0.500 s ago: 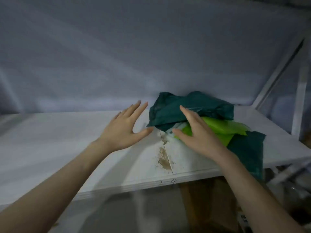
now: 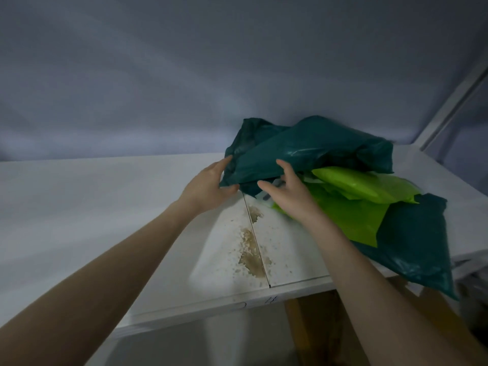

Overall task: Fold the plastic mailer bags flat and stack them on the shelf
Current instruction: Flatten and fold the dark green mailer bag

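Gripping teal mailer bag, left hand

A brown stain beneath a grey-blue backdrop.

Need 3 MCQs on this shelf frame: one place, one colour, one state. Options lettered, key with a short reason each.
1. Where does the brownish stain lie?
A. along the seam of the white shelf, nearer than the bags
B. on the back wall
C. on top of a bag

2. What colour is the bag between the top dark teal bag and the lower teal bag?
A. red
B. bright green
C. white

3. What is the left hand doing?
A. lying flat on the shelf
B. hanging below the shelf
C. gripping the top teal bag's near left edge

Key: 1 A, the stain straddles the seam in front of the pile. 2 B, the bright green bag shows between them. 3 C, thumb below and fingers above the edge; the right hand reaches in beside it.
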The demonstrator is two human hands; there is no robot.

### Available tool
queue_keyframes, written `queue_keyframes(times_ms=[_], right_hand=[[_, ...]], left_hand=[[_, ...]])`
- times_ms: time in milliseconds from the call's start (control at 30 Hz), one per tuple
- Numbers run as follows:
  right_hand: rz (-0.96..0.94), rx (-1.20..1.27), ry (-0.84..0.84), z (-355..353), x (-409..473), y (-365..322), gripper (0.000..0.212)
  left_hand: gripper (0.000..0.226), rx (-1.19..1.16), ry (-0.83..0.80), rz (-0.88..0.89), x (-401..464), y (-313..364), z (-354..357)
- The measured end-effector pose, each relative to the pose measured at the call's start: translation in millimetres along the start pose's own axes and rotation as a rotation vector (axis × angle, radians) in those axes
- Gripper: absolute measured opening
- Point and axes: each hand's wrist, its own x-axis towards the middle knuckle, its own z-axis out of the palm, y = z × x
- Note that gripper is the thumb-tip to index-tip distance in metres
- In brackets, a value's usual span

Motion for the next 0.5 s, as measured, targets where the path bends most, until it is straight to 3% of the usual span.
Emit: queue_keyframes(times_ms=[167,333,400,500], right_hand=[[0.089,0.15,0.013,3.0,15.2,13.7,0.07],[0.169,0.27,0.1,2.9,21.5,23.9,0.036],[0.204,0.362,0.116,4.5,23.5,24.6,0.039],[0.246,0.468,0.123,5.2,26.1,25.1,0.065]], left_hand=[[0.06,0.091,0.027,-0.007,20.2,-0.8,17.7],[0.04,0.027,0.137,-0.019,24.8,10.5,27.2],[0.032,0.01,0.201,0.033,23.1,15.5,25.9],[0.024,-0.016,0.289,0.132,15.8,22.2,19.5]])
